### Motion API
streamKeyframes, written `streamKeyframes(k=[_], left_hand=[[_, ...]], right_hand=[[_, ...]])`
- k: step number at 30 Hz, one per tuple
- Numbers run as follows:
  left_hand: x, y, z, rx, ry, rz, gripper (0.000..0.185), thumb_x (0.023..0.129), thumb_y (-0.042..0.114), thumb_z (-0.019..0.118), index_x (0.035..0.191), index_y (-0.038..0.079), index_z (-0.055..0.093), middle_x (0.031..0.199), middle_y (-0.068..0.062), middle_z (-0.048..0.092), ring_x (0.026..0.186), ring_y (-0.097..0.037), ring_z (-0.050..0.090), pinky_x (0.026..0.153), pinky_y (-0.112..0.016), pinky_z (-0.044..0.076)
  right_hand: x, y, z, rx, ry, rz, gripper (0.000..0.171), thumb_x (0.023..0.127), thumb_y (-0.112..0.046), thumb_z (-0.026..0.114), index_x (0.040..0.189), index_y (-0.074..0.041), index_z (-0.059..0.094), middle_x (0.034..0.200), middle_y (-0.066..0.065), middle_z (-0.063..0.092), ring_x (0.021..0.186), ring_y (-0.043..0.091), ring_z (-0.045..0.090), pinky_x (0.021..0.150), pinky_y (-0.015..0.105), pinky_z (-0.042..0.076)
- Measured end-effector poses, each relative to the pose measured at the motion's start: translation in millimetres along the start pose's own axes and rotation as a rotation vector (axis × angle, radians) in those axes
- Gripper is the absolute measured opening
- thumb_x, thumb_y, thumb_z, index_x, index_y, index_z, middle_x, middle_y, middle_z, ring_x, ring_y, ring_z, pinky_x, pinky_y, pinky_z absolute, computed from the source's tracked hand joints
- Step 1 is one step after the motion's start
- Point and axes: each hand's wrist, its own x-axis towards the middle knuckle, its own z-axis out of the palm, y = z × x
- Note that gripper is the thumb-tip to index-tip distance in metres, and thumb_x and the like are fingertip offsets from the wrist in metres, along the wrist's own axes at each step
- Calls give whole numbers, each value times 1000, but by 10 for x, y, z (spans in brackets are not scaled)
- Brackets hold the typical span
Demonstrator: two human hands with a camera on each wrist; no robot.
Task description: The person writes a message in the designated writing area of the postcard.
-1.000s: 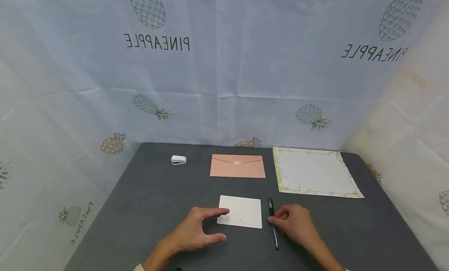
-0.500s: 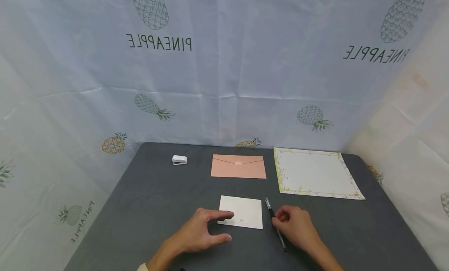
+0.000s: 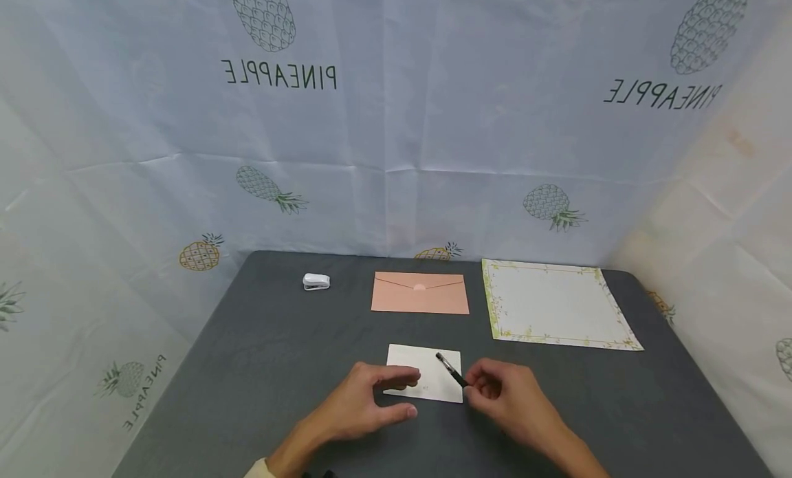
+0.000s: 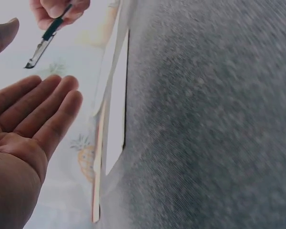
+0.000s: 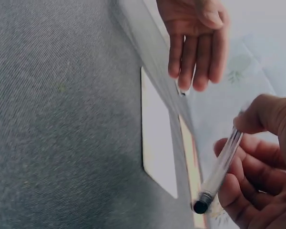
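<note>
A white card (image 3: 427,371) lies on the dark grey table (image 3: 278,354) near its front edge. My left hand (image 3: 412,394) is open, and its forefinger touches the card's left edge; its straight fingers (image 4: 47,105) show in the left wrist view. My right hand (image 3: 471,388) pinches a black pen (image 3: 451,369) and holds it off the table, with the far end slanting over the card's right side. The right wrist view shows the pen (image 5: 220,171) in my curled fingers (image 5: 257,167), with the card (image 5: 157,138) beyond it.
A pink envelope (image 3: 421,293) lies behind the card, and a sheet of paper with a floral border (image 3: 557,302) lies at the back right. A small white stapler (image 3: 316,281) sits at the back left. Pineapple-print cloth walls the table in.
My right hand has lifted the pen off the table and swung it left over the card. My left hand has edged right along the card's edge.
</note>
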Motion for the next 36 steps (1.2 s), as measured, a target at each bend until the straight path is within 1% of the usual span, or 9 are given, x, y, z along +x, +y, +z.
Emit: streamKeyframes(k=[5,8,12,14,18,22,25,30,36], left_hand=[[37,38,29,-53,13,16,47,99,19,83,141,1,71,133,-19,78,118,-37,79,106,-34,62],[50,58,50,-39,8,12,43,101,22,81,140,5,73,127,-13,81,113,-24,81,102,-30,64],[63,73,80,-31,-13,4,33,104,24,78,131,5,78,119,-10,83,103,-3,78,94,-23,64],[62,77,88,-39,-18,8,28,104,22,78,124,4,81,112,-11,84,95,0,77,88,-23,66],[51,88,85,-39,-8,22,19,103,18,78,118,6,82,99,-9,85,82,0,76,77,-23,66],[28,104,64,-5,33,19,16,102,15,79,116,10,83,101,-4,84,83,0,75,78,-24,66],[7,118,48,17,61,6,14,100,14,81,114,12,83,104,-2,83,86,-1,74,82,-25,66],[-7,138,48,39,85,-1,14,99,15,83,113,14,84,103,-1,83,86,0,72,82,-24,66],[19,153,83,78,123,97,16,96,9,85,111,14,84,102,1,84,86,1,73,80,-25,67]], right_hand=[[-3,-35,15,21,-20,-230,27,89,-1,83,94,-27,77,84,-21,69,72,-5,61,64,22,59],[1,-44,36,47,-38,-331,27,90,-1,84,98,-27,79,91,-20,71,78,-6,64,67,22,61],[-1,-51,72,77,-48,-403,24,93,-5,86,101,-27,80,92,-18,71,79,-6,64,68,21,61],[-3,-52,88,83,-42,-413,22,93,-8,87,102,-28,80,92,-18,70,78,-6,63,67,21,60],[-13,-28,111,98,-39,-381,19,95,-15,88,103,-30,80,93,-18,71,77,-4,61,65,20,57],[-36,37,125,232,-76,-267,14,97,-12,84,104,-23,80,96,-12,77,79,1,69,68,24,62],[-56,86,140,381,-100,-140,8,99,-9,81,107,-9,80,98,-7,79,81,6,72,70,28,65],[-105,116,232,692,-120,23,19,106,-7,68,116,9,71,89,-4,74,69,8,64,62,27,61],[-142,92,445,1065,-264,-13,22,112,-2,51,126,-4,69,99,-2,78,72,5,63,63,19,58]])
